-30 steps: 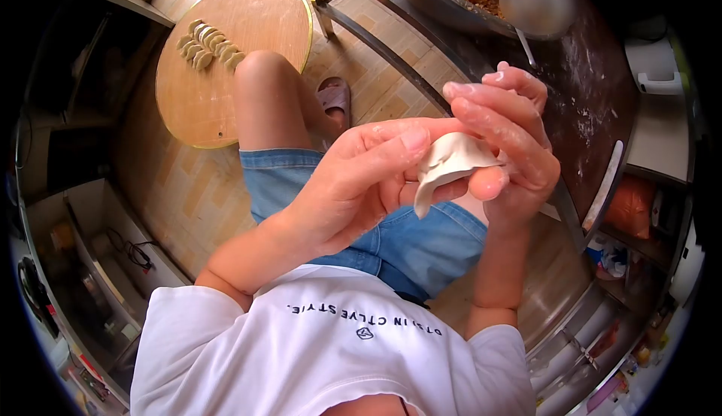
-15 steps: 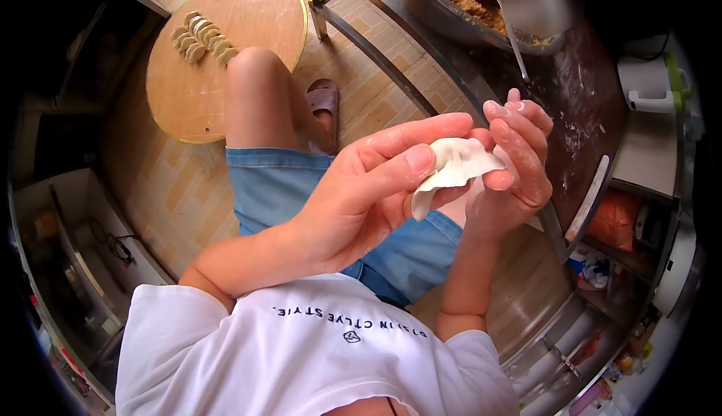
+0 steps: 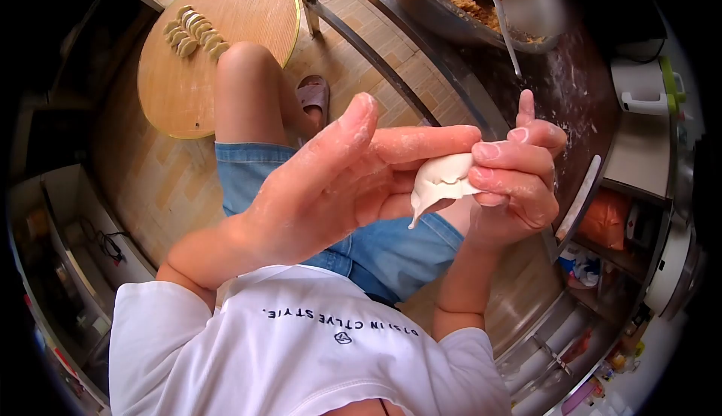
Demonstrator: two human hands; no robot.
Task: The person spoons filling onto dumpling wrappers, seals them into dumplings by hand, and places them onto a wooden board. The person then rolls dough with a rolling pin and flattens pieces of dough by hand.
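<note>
A pale dumpling [image 3: 442, 178], partly pleated along its edge, is between my two hands in front of my lap. My right hand [image 3: 523, 179] pinches its right end between thumb and fingers, with one fingertip pointing up. The left hand [image 3: 331, 168] is open, its thumb lifted off the dough and its fingers stretched out behind and against the dumpling. A loose corner of wrapper hangs at the lower left, where the edge looks unsealed. Flour dusts the fingers of both hands.
Finished dumplings [image 3: 194, 32] lie in rows on a round wooden board [image 3: 173, 104] at the left. A metal bowl [image 3: 421, 10] of orange-brown filling, with a spoon [image 3: 508, 36], stands on the floury dark table [image 3: 579, 92]. Below are shelves with an orange bag [image 3: 605, 219].
My left thumb has lifted off the dumpling and the left fingers have straightened. The right fingers have closed onto the dumpling's right end.
</note>
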